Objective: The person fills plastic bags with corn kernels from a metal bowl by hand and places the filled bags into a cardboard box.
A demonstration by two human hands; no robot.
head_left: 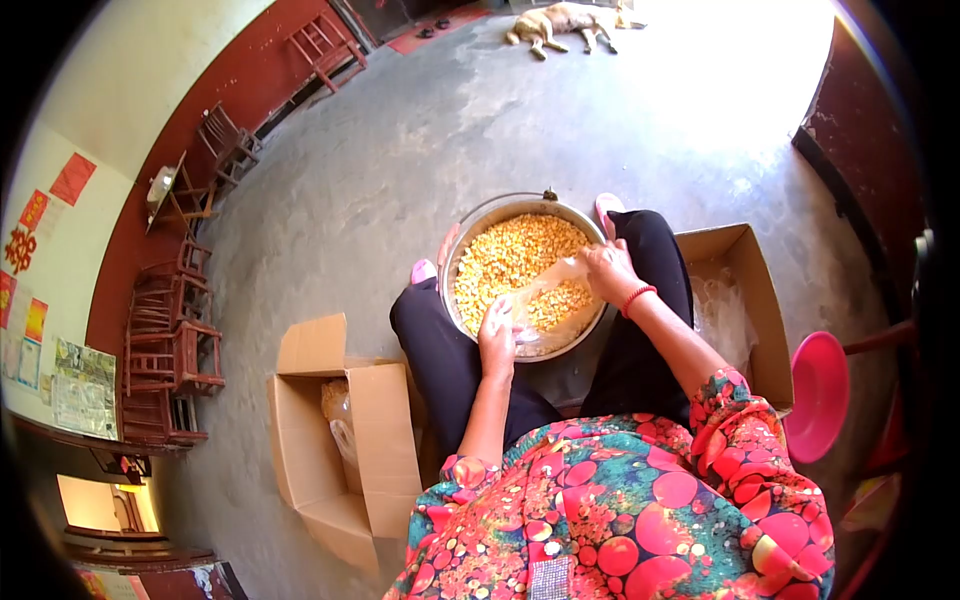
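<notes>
Between my knees stands a round metal bucket (470, 215) with a wire handle, filled with yellow corn kernels (520, 245). A clear plastic bag (560, 285) stretches across the bucket's mouth, over the kernels. My left hand (497, 338) grips the bag's near left edge above the bucket rim. My right hand (612, 272), with a red band on the wrist, pinches the bag's other side at the bucket's right. Whether kernels lie inside the bag or only show through it, I cannot tell.
At my left is an open cardboard box (390, 440) holding a filled bag (338, 405). Another box (765, 310) with clear plastic bags (722, 315) stands at my right, beside a pink basin (818, 395). A dog (568, 22) lies ahead; wooden chairs (170, 360) line the left wall.
</notes>
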